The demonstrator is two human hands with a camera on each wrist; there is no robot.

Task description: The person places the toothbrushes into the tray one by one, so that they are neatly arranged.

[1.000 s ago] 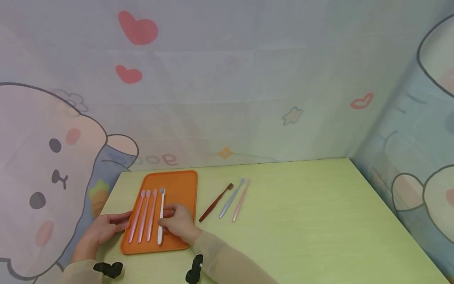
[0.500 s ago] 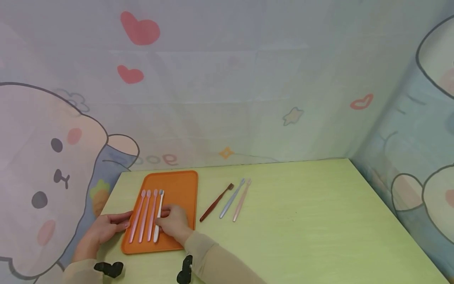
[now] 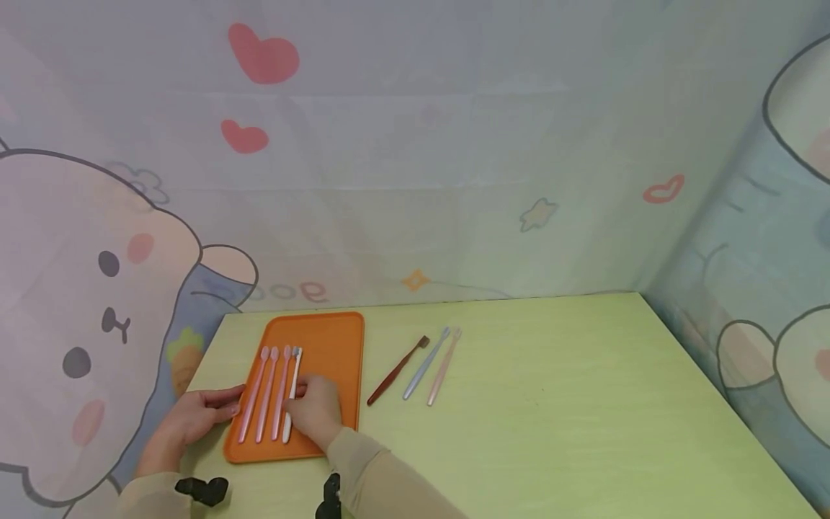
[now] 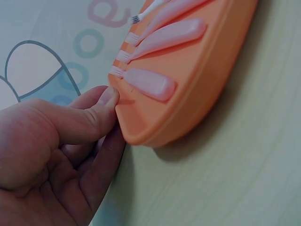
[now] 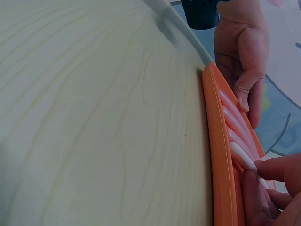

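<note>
On the left of the table lies an orange tray (image 3: 331, 339) with raised edges. Three pink toothbrushes (image 3: 264, 398) lie side by side in it, heads toward the back. My left hand (image 3: 194, 418) holds the tray's left edge, thumb at the rim (image 4: 117, 101) in the left wrist view. A white toothbrush (image 3: 295, 376) with a dark-bristled head lies to the right of the pink ones, close beside the rightmost. My right hand (image 3: 316, 407) pinches its handle (image 5: 241, 155) between thumb and fingers, low over the tray. The right fingertips are partly hidden in the head view.
Right of the tray, a brown toothbrush (image 3: 397, 371), a blue toothbrush (image 3: 425, 364) and a pale pink toothbrush (image 3: 444, 367) lie on the light green table (image 3: 570, 404). A printed cloth backdrop (image 3: 402, 144) stands behind and at both sides.
My right hand has moved the white toothbrush slightly left, closer to the pink ones, and it now lies nearly parallel to them. The left hand stays on the tray edge.
</note>
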